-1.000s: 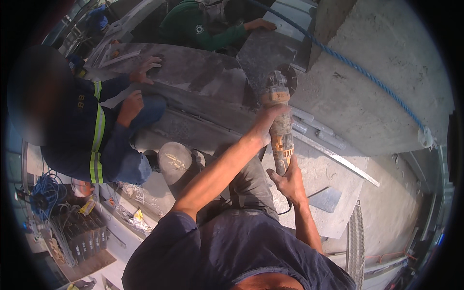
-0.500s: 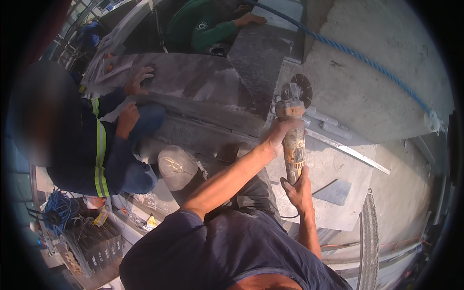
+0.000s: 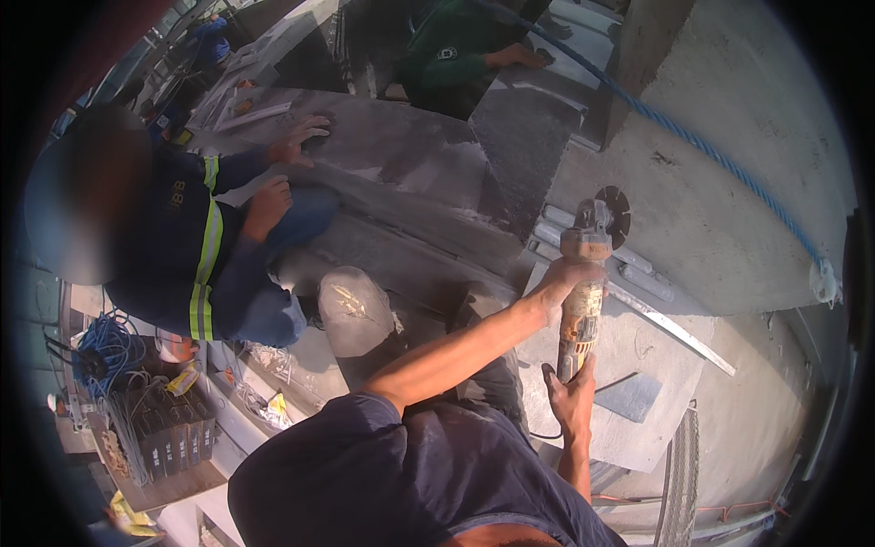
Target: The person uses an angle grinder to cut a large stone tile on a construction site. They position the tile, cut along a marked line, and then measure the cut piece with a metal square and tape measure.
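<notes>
Two hands (image 3: 565, 284) gripping grinder (image 3: 581, 321), left foremost

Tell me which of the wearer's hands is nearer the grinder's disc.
The left hand, gripping the grinder just behind its head; the right hand holds its rear end.

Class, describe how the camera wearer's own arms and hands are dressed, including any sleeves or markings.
The wearer has a plain dark navy shirt; its left sleeve is short and loose. The left forearm and right forearm are bare. The left hand and right hand are ungloved, with no markings discernible.
</notes>
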`<state>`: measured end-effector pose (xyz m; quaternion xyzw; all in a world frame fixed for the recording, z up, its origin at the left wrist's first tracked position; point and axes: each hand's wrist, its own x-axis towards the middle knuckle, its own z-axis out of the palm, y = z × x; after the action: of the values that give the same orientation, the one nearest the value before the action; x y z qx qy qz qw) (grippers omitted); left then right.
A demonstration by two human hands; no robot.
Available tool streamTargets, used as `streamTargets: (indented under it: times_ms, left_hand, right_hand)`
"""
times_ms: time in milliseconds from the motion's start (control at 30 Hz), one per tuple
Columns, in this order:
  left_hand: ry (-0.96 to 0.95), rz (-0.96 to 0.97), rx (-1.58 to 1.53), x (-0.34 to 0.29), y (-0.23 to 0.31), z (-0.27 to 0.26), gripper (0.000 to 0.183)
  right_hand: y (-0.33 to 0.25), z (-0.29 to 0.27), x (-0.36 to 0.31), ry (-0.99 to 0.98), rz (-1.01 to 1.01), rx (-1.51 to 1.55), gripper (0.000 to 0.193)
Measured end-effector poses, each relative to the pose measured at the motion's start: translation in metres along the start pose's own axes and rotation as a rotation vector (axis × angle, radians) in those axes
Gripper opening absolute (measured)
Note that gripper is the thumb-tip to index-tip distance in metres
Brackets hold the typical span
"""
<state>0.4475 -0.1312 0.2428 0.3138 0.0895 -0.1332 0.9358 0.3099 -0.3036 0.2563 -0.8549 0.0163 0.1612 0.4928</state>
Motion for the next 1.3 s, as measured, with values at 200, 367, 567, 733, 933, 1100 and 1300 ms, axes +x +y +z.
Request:
streamTargets:
  times_ms: [200,367,567,733,933,1100,1300]
  left_hand:
    - [0.043,0.040,0.006,-0.003,0.002,-0.003,0.046]
    - [0.063,0.071,-0.032,-0.004,0.014,-0.002,0.042]
    - [0.198,0.166,-0.003,-0.017,0.049,0.007,0.041]
    - [0.265,0.243,0.008,-0.028,0.068,-0.005,0.042]
    - [0.353,0.297,0.016,-0.035,0.080,-0.025,0.029]
    - [0.416,0.276,-0.114,-0.055,0.083,-0.054,0.024]
    - [0.431,0.381,-0.058,-0.072,0.111,-0.091,0.032]
  right_hand:
    - [-0.016,-0.011,0.006,-0.113,0.087,-0.052,0.058]
    - [-0.020,-0.012,0.014,-0.086,-0.098,-0.055,0.055]
    - [-0.058,-0.026,0.054,-0.150,-0.166,-0.276,0.058]
    - [-0.079,-0.006,0.066,-0.193,-0.173,-0.307,0.058]
    - [-0.069,0.022,0.077,-0.267,-0.295,-0.292,0.068]
    - [-0.079,0.044,0.077,-0.354,-0.294,-0.381,0.069]
    - [-0.087,0.086,0.088,-0.372,-0.369,-0.319,0.065]
